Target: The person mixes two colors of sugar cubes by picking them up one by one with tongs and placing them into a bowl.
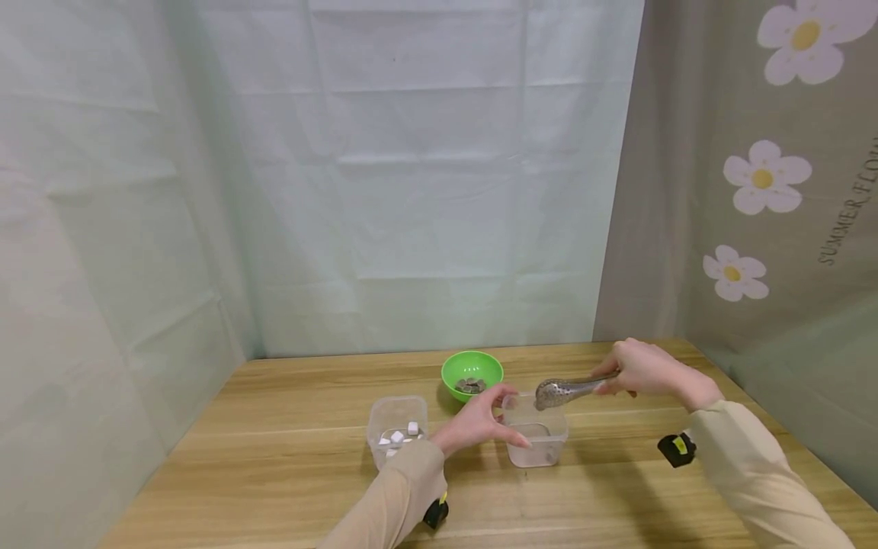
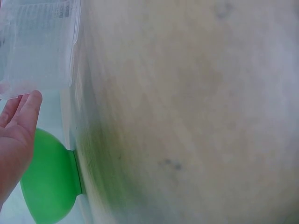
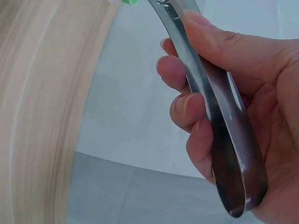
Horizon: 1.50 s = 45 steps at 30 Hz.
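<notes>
Lower right of the frame, a person's right hand (image 1: 645, 371) grips metal tongs (image 1: 571, 390), their tips above a clear tub (image 1: 538, 453); whether they pinch anything, I cannot tell. The left hand (image 1: 476, 424) holds the tub's side between thumb and fingers. The step looks like tong work at the tub; the next move seems to call for a steady tub and controlled tips. At lower center sit a green bowl (image 1: 473, 363) of round pieces (image 1: 470, 386) and a second container (image 1: 398, 409) with white cubes (image 1: 413, 428).

Wood-grain table (image 1: 288, 465); pale creased sheets (image 1: 425, 191) behind; white flowers (image 1: 767, 177) on grey cloth (image 1: 665, 191).
</notes>
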Each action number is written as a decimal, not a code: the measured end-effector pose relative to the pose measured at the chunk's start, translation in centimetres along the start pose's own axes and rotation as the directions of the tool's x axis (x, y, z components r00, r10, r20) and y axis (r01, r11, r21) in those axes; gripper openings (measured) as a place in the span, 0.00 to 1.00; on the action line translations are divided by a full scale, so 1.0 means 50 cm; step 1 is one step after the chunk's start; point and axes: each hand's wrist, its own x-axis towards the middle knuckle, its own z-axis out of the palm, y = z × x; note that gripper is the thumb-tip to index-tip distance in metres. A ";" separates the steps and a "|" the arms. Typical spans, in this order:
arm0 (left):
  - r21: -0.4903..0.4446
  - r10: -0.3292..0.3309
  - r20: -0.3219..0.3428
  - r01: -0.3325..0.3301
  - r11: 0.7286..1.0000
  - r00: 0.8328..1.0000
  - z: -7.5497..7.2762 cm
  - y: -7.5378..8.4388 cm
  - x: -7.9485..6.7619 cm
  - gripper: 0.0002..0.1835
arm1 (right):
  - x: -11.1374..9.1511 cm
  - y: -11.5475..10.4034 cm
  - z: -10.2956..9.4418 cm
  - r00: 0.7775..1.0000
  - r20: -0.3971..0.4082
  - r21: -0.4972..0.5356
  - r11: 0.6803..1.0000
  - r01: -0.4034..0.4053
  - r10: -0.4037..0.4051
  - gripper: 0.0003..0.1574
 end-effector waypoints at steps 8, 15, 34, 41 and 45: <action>-0.004 -0.003 -0.005 0.003 1.000 1.000 0.000 -0.002 -0.002 0.43 | 0.019 0.008 -0.019 1.000 -0.025 -0.028 1.000 -0.006 0.005 0.18; 0.000 -0.003 -0.006 0.003 1.000 1.000 0.002 -0.004 -0.004 0.44 | 0.050 -0.004 -0.021 0.999 -0.048 -0.039 0.999 0.000 -0.002 0.17; -0.018 0.008 -0.003 -0.008 1.000 1.000 0.000 -0.005 -0.001 0.43 | 0.156 -0.053 -0.002 0.991 -0.088 -0.249 0.966 0.072 -0.097 0.14; -0.015 0.012 -0.001 -0.012 1.000 1.000 0.000 -0.001 -0.001 0.42 | 0.179 -0.065 0.012 0.994 -0.065 -0.261 0.963 0.067 -0.087 0.08; -0.028 0.012 0.002 -0.012 1.000 1.000 0.001 0.002 -0.002 0.42 | 0.188 -0.070 0.019 0.994 -0.064 -0.289 0.955 0.067 -0.089 0.04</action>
